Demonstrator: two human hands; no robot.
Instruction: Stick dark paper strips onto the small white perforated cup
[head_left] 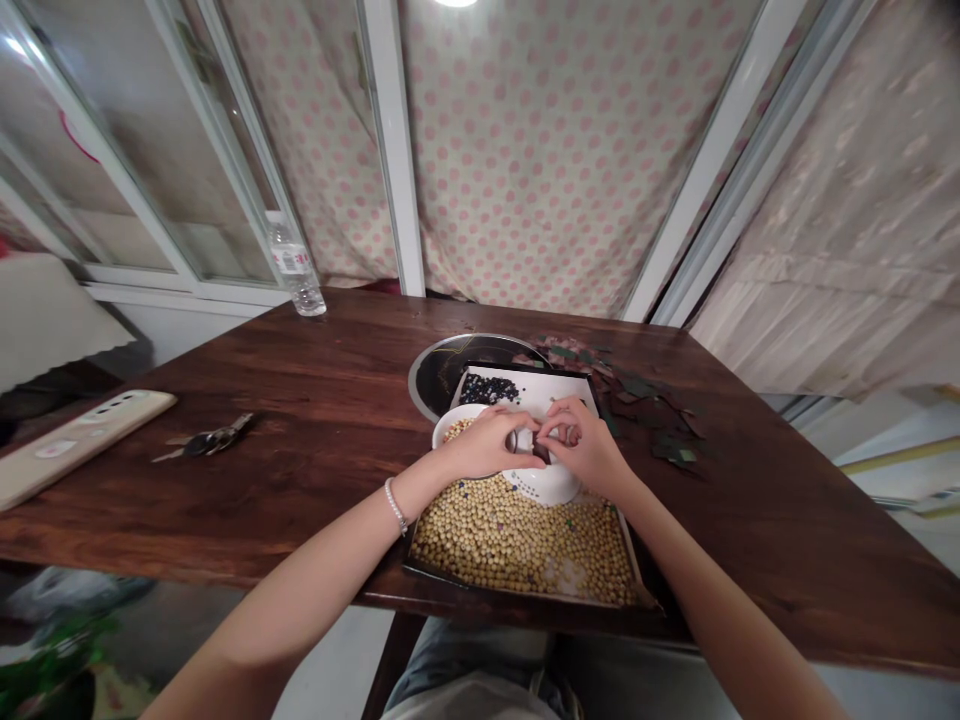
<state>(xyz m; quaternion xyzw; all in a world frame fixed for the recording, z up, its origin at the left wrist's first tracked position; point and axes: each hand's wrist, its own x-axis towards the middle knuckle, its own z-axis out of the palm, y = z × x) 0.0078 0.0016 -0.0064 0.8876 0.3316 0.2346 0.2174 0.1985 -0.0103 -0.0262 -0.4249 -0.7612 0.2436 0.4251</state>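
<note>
A shallow tray [640, 585] lies at the near edge of the wooden table, its front half covered with yellow soybeans [517, 540] and a small heap of dark beans [487, 388] at its far end. A white bowl [551, 485] stands in the tray's middle. My left hand [487, 445] and my right hand [581, 440] meet above the bowl, fingers curled and pinched together on a small item I cannot make out. A bead bracelet sits on my left wrist.
A round dark plate [435, 370] lies behind the tray. Dark scraps [660, 420] are scattered to its right. A water bottle [296, 265] stands at the far left edge. Keys [210, 438] and a beige remote [75, 445] lie on the left.
</note>
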